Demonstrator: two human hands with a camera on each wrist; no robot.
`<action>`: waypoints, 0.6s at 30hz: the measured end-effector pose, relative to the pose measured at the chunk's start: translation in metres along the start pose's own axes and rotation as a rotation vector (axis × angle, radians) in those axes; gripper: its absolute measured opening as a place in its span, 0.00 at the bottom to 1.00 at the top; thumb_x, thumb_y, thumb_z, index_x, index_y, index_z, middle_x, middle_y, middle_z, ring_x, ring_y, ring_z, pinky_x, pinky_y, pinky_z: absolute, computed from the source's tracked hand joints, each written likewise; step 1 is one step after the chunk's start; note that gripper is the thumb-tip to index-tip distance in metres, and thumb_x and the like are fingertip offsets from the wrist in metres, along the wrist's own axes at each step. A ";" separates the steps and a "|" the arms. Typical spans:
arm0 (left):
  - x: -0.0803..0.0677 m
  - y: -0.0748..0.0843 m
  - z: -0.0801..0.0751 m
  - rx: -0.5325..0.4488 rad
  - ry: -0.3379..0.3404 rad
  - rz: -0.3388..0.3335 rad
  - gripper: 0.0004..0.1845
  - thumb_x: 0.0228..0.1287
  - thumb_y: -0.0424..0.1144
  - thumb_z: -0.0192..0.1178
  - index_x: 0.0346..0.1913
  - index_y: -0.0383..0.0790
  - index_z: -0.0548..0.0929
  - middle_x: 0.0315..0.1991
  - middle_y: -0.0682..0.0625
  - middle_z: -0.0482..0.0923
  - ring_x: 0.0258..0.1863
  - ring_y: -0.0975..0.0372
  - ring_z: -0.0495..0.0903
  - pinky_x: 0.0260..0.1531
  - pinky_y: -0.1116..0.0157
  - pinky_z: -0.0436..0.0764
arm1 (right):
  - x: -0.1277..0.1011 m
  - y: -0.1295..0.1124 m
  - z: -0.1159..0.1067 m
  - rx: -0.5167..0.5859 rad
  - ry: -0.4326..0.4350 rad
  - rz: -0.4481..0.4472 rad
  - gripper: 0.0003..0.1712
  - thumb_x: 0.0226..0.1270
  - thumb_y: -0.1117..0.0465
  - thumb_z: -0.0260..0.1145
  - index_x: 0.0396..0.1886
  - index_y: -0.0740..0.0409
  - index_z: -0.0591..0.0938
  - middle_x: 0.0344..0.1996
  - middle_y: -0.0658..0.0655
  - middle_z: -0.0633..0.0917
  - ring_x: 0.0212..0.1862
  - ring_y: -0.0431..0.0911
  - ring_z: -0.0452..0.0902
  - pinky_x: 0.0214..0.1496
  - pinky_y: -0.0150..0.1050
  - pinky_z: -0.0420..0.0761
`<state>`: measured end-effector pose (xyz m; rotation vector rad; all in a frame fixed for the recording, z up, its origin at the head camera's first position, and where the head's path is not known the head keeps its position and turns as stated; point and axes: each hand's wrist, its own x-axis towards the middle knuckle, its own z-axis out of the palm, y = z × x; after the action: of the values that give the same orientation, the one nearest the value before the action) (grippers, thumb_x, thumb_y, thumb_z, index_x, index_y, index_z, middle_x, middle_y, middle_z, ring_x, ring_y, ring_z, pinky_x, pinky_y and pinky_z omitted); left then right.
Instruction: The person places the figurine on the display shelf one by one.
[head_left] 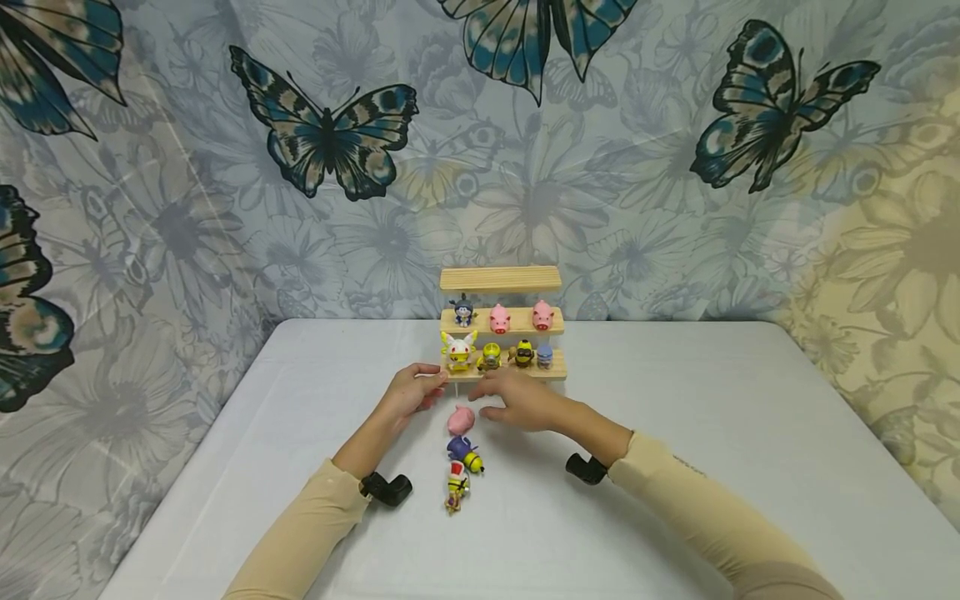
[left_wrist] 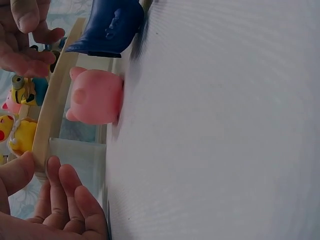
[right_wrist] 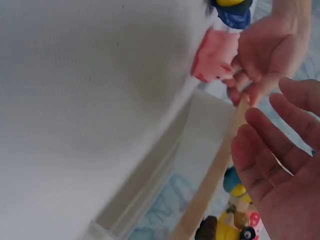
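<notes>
My left hand (head_left: 408, 392) pinches the left front corner of the lower wooden shelf board (left_wrist: 52, 110), thumb on top and fingertips beneath. In front of the same board, my right hand (head_left: 525, 400) hovers with fingers loosely spread and nothing in them. A pink pig figurine (head_left: 461, 420) sits on the table between the hands. Nearer the camera lie a yellow figurine in blue-purple clothing (head_left: 463, 452) and a yellow, red and white one (head_left: 456, 486). Along the lower board stand a white-eared yellow figurine (head_left: 458, 352) and several others, partly behind my right hand in the left wrist view.
On the middle board are a dark figurine (head_left: 462, 312) and two pink pigs, one at the right end (head_left: 542, 315). A bare slatted top board (head_left: 500, 279) is above them. White supports (right_wrist: 210, 117) carry the rack, which stands before a butterfly-print backdrop (head_left: 525, 200).
</notes>
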<state>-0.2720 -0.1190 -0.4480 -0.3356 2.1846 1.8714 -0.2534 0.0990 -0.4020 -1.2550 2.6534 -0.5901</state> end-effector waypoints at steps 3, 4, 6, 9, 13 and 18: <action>0.000 -0.001 -0.001 -0.009 -0.003 0.001 0.19 0.68 0.41 0.61 0.58 0.37 0.75 0.46 0.45 0.85 0.33 0.66 0.79 0.31 0.70 0.74 | 0.002 -0.001 0.006 -0.020 -0.006 -0.051 0.16 0.68 0.64 0.63 0.54 0.56 0.82 0.53 0.55 0.83 0.59 0.51 0.76 0.62 0.48 0.75; 0.001 -0.001 -0.001 -0.013 -0.003 0.001 0.19 0.68 0.41 0.61 0.58 0.37 0.75 0.46 0.45 0.85 0.33 0.66 0.79 0.31 0.70 0.74 | 0.003 -0.002 0.008 -0.030 -0.007 -0.068 0.16 0.67 0.64 0.63 0.54 0.55 0.82 0.54 0.55 0.83 0.60 0.51 0.76 0.63 0.48 0.75; 0.001 -0.001 -0.001 -0.017 -0.005 0.000 0.19 0.68 0.41 0.61 0.57 0.37 0.75 0.45 0.46 0.85 0.34 0.66 0.79 0.31 0.70 0.74 | 0.004 -0.002 0.012 -0.050 -0.011 -0.099 0.18 0.67 0.66 0.63 0.55 0.55 0.82 0.56 0.56 0.82 0.62 0.52 0.75 0.65 0.48 0.73; 0.001 -0.001 0.000 -0.015 -0.004 0.000 0.19 0.68 0.41 0.61 0.58 0.37 0.75 0.46 0.45 0.85 0.34 0.65 0.79 0.31 0.70 0.74 | 0.005 -0.002 0.015 -0.068 -0.022 -0.109 0.19 0.65 0.68 0.63 0.56 0.55 0.82 0.58 0.59 0.81 0.63 0.53 0.74 0.66 0.48 0.73; 0.001 -0.001 0.000 -0.009 -0.003 -0.004 0.20 0.68 0.41 0.61 0.58 0.37 0.75 0.46 0.44 0.85 0.34 0.65 0.79 0.32 0.70 0.74 | 0.003 -0.003 0.018 -0.064 -0.054 -0.088 0.21 0.64 0.70 0.62 0.56 0.54 0.82 0.59 0.60 0.80 0.64 0.54 0.73 0.66 0.49 0.73; 0.000 0.000 -0.001 -0.013 -0.003 0.001 0.20 0.67 0.41 0.61 0.58 0.36 0.75 0.41 0.48 0.86 0.34 0.65 0.80 0.32 0.70 0.74 | 0.003 -0.003 0.020 -0.072 -0.073 -0.075 0.21 0.63 0.69 0.64 0.56 0.53 0.82 0.52 0.55 0.83 0.57 0.50 0.76 0.61 0.44 0.75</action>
<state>-0.2725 -0.1201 -0.4478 -0.3331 2.1719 1.8865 -0.2470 0.0894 -0.4193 -1.3729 2.5993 -0.4536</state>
